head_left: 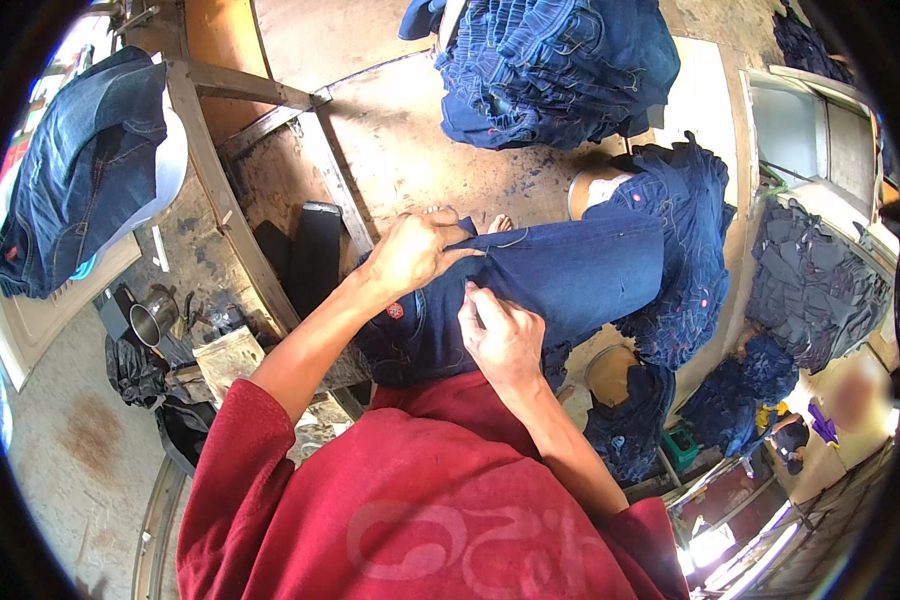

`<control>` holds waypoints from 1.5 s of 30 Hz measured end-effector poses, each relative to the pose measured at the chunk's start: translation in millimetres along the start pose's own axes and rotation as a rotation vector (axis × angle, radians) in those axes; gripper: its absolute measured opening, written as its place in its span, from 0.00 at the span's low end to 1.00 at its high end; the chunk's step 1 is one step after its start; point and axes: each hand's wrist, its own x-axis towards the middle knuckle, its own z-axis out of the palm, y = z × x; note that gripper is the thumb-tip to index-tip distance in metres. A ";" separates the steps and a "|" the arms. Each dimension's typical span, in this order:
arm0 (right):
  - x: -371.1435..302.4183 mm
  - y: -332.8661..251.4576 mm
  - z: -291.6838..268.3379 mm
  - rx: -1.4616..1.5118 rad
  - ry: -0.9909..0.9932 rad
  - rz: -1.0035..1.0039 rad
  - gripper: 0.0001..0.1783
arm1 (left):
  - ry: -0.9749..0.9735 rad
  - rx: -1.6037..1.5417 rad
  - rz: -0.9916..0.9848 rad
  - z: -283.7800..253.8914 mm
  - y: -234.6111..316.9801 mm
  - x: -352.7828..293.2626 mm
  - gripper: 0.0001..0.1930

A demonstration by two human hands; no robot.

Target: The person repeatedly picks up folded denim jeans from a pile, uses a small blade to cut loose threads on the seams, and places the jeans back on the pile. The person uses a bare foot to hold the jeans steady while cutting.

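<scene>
A pair of dark blue jeans (590, 270) lies stretched across my lap, with one leg reaching to the right. A round red tag (395, 311) shows near its left end. My left hand (417, 250) is closed on the upper edge of the jeans, pinching the cloth between thumb and fingers. A pale loose thread (511, 240) lies along that edge, just right of those fingertips. Below it, my right hand (503, 335) is closed over the jeans, thumb and forefinger pressed together; whatever they pinch is too small to make out.
A tall pile of folded jeans (560, 70) stands ahead. More jeans (685, 250) hang in a heap at right, near dark grey garments (815, 280). On the left are a wooden bench (225, 215), a metal mug (153, 316) and jeans (90, 170) over a white tub.
</scene>
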 end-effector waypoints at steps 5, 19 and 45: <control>2.8 -3.3 -7.4 0.098 0.035 0.030 0.03 | 0.041 0.011 0.016 1.9 -0.4 -0.3 0.14; 6.7 1.5 -8.6 0.074 -0.010 0.034 0.03 | 0.017 0.042 -0.002 3.7 -0.4 -1.3 0.14; -6.2 -0.2 -15.3 0.150 0.052 0.016 0.03 | 0.073 0.044 0.015 6.0 -0.7 0.4 0.14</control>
